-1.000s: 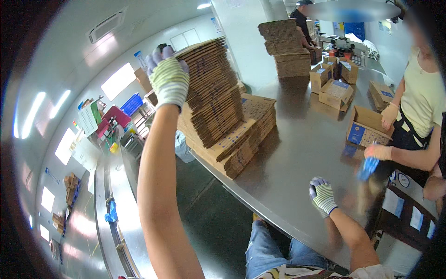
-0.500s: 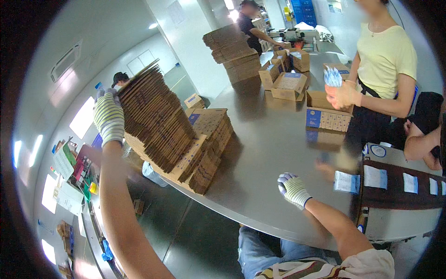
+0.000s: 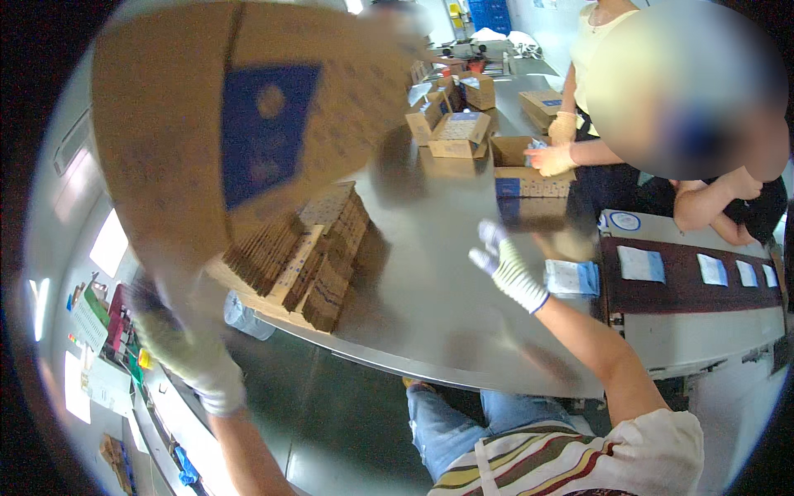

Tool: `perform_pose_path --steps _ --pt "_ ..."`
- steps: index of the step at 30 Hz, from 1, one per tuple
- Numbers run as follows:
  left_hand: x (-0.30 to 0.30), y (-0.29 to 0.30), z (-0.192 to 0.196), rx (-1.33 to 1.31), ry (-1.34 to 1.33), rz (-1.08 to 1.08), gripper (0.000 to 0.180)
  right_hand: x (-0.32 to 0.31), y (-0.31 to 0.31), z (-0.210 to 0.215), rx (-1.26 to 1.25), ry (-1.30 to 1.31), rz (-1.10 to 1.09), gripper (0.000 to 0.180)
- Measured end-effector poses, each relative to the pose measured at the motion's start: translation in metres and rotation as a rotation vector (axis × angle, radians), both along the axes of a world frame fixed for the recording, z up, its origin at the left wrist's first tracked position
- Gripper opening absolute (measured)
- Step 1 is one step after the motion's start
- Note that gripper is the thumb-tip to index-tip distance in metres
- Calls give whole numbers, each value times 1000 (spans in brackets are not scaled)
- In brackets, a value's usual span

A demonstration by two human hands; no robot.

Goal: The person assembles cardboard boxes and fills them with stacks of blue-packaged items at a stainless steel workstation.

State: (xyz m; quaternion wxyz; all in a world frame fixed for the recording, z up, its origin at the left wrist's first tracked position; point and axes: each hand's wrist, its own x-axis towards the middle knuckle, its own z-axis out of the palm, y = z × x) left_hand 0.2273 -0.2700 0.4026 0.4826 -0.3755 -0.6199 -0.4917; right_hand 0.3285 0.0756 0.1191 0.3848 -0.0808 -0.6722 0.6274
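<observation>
A flattened brown cardboard carton (image 3: 165, 116) with a blue printed panel fills the upper left, raised close and blurred by motion. My left hand (image 3: 186, 343), in a striped knit glove, grips its lower edge; the fingers are partly smeared. Behind and below the carton, a stack of flattened cartons (image 3: 335, 256) stands at the table's left edge, its top partly hidden. Over the middle of the table is my right hand (image 3: 511, 269), gloved alike, open with fingers apart and holding nothing. Just right of it lies a white-and-blue packet (image 3: 571, 279) near the conveyor end.
A conveyor belt (image 3: 670, 293) at the right carries several white-and-blue packets. Across the metal table (image 3: 438, 306), a co-worker's gloved hands (image 3: 552, 157) are at an open carton (image 3: 533, 183). Several more filled cartons (image 3: 459, 132) stand farther back.
My left hand has drawn one flattened carton off the stack, lifting it toward me. My right hand has opened and reached forward. The co-worker's hands have lowered packets into the open carton.
</observation>
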Motion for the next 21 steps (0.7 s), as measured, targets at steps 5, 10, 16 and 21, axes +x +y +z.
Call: perform_pose_path --steps 5,10,16,21 --pt "48 25 -125 -6 -710 -396 29 37 55 30 -296 247 140 63" --pt "42 3 -223 -111 -1014 -530 19 74 14 52 -339 108 27 35" --pt "56 29 -216 38 -1102 -595 33 78 -16 56 -154 21 16 21" --pt "52 35 -227 286 -1086 -297 47 86 -55 62 -25 -81 163 21"
